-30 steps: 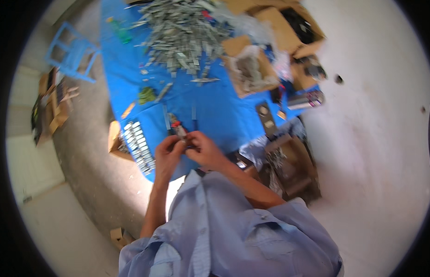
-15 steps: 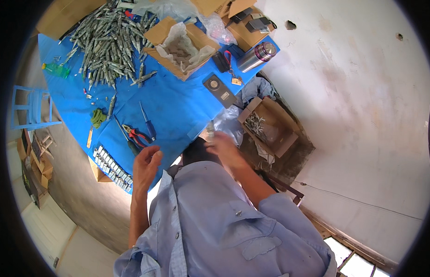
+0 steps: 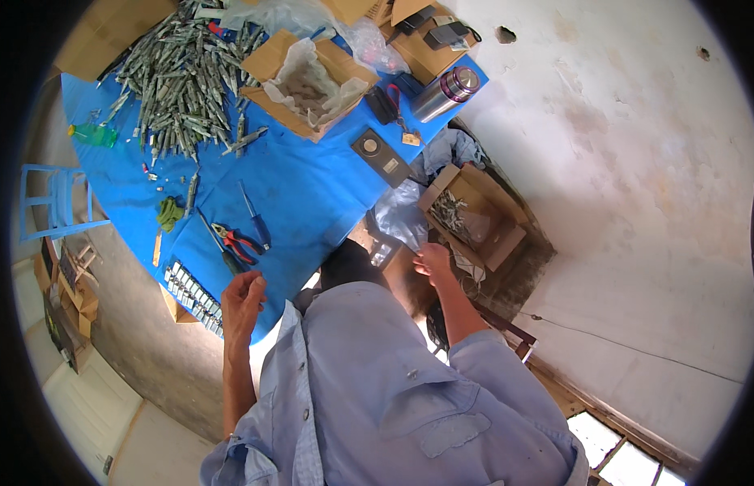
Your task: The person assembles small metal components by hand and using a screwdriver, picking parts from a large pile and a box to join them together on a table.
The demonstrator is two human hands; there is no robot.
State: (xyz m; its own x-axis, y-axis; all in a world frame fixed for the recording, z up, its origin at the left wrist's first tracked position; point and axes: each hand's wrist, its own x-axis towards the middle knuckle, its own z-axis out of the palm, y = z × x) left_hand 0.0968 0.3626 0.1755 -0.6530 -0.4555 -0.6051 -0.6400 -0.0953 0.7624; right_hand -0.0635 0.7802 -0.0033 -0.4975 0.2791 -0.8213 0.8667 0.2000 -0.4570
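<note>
My left hand (image 3: 243, 300) hovers at the table's near edge with its fingers curled together; whether anything is between them I cannot make out. Beside it on the blue cloth (image 3: 304, 186) lie pliers with red and black handles (image 3: 237, 243), a dark-handled screwdriver (image 3: 228, 257) and a blue-handled screwdriver (image 3: 260, 231). A row of small metal pieces (image 3: 192, 298) lines the edge to the left. My right hand (image 3: 434, 262) is off the table at the right, fingers bent inward, near a clear plastic bag (image 3: 401, 217). Anything inside its grip is hidden.
A large pile of slender grey metal parts (image 3: 182, 89) covers the far left, beside an open lined carton (image 3: 304, 85). A steel flask (image 3: 446, 95) and a flat grey device (image 3: 382, 158) lie at the right. Below stands a carton (image 3: 494, 243) holding metal pieces.
My right hand has moved right, away from my lap and toward the floor carton. My left hand has dropped slightly and its fingers have curled closer together.
</note>
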